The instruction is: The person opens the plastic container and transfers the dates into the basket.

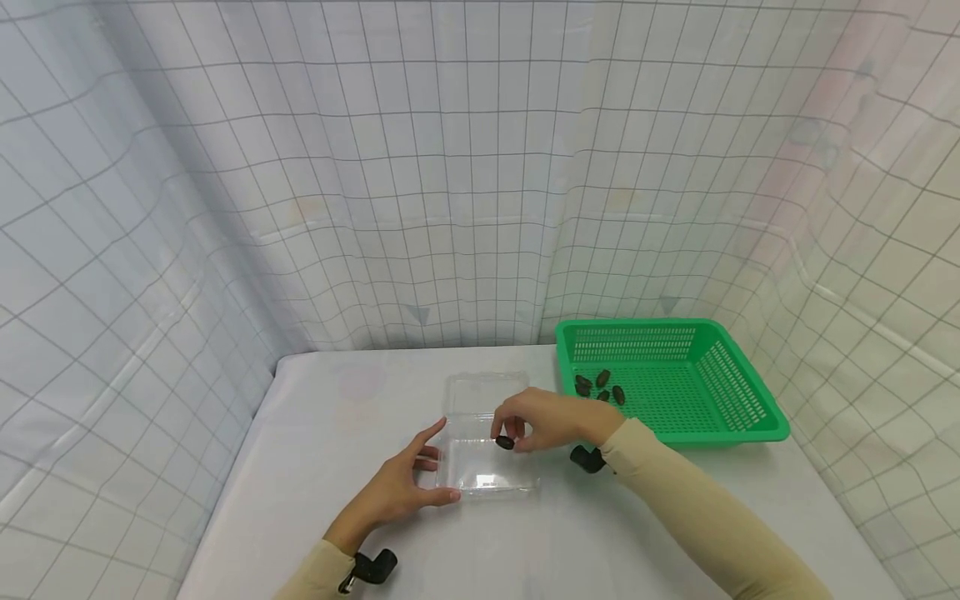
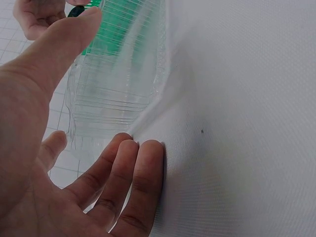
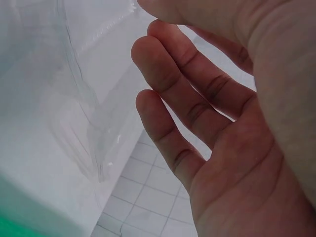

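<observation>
A clear plastic clamshell box (image 1: 487, 463) lies on the white table with its lid (image 1: 487, 392) folded back behind it. My left hand (image 1: 401, 483) spreads its thumb and fingers along the box's left side, the thumb at the front corner; in the left wrist view the fingertips rest right at its edge. Over the box, my right hand (image 1: 551, 418) pinches a small dark-brown oval piece, date-like in shape (image 1: 505, 442), between thumb and fingers. In the right wrist view the hand (image 3: 222, 118) hides that piece.
To the right stands a green slotted basket (image 1: 750, 435) with several similar dark oval pieces (image 1: 618, 395) near its left side. Grid-patterned white curtains (image 1: 465, 208) enclose the table's back and sides. The right forearm passes in front of the basket's near left corner.
</observation>
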`<control>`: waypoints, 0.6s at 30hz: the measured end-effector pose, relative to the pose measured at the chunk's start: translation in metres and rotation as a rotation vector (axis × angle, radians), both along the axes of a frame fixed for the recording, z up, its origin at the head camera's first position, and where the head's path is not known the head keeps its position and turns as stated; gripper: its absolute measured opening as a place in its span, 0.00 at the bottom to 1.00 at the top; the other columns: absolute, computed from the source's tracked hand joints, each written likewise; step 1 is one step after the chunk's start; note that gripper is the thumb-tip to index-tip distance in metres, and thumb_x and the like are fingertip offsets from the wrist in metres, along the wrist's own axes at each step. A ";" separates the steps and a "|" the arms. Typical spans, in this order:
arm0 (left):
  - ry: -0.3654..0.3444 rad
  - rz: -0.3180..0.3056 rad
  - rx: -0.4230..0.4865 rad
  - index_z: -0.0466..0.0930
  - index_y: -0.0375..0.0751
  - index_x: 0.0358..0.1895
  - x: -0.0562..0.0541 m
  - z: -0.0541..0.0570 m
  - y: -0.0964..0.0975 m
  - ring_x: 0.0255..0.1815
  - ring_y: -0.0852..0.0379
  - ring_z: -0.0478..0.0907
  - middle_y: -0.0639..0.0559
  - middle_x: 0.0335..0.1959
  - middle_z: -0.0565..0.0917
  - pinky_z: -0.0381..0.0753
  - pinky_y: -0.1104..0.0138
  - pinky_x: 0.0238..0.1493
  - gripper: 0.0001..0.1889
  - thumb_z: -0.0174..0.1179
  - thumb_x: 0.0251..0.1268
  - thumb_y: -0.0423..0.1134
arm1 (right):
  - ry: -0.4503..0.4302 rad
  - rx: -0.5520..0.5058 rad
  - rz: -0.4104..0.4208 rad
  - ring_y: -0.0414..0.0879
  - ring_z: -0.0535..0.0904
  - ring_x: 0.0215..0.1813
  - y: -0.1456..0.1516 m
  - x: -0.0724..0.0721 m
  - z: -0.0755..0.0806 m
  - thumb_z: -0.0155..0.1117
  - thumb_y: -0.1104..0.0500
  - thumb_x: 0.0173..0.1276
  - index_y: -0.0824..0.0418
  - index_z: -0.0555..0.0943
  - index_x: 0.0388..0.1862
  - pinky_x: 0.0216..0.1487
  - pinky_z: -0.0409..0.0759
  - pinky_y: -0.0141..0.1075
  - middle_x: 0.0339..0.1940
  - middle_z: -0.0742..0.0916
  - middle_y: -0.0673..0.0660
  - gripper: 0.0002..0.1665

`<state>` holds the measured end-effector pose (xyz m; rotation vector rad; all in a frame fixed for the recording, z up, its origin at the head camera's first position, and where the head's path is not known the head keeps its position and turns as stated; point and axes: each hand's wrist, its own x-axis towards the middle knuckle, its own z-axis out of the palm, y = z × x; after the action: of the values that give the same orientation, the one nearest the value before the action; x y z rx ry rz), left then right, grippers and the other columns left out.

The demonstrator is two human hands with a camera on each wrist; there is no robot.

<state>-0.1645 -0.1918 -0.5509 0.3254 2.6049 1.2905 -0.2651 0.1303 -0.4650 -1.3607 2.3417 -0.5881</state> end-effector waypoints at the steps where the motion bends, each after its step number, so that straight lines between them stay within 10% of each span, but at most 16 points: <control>1: 0.001 0.000 0.001 0.59 0.56 0.97 0.000 0.000 0.000 0.70 0.46 0.89 0.45 0.71 0.88 0.85 0.43 0.73 0.64 0.91 0.61 0.52 | 0.001 -0.006 -0.010 0.35 0.86 0.48 0.003 0.000 0.002 0.78 0.68 0.77 0.53 0.92 0.61 0.62 0.92 0.42 0.42 0.90 0.45 0.18; 18: -0.047 0.017 0.008 0.59 0.62 0.97 0.001 0.005 0.002 0.70 0.50 0.86 0.48 0.72 0.86 0.83 0.41 0.74 0.64 0.91 0.61 0.51 | 0.046 -0.119 -0.179 0.33 0.88 0.48 0.060 -0.007 0.029 0.78 0.67 0.77 0.53 0.91 0.64 0.60 0.92 0.42 0.45 0.93 0.45 0.19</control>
<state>-0.1632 -0.1900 -0.5461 0.2718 2.5700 1.2980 -0.2719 0.1905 -0.4359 -1.2329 2.5189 -0.7671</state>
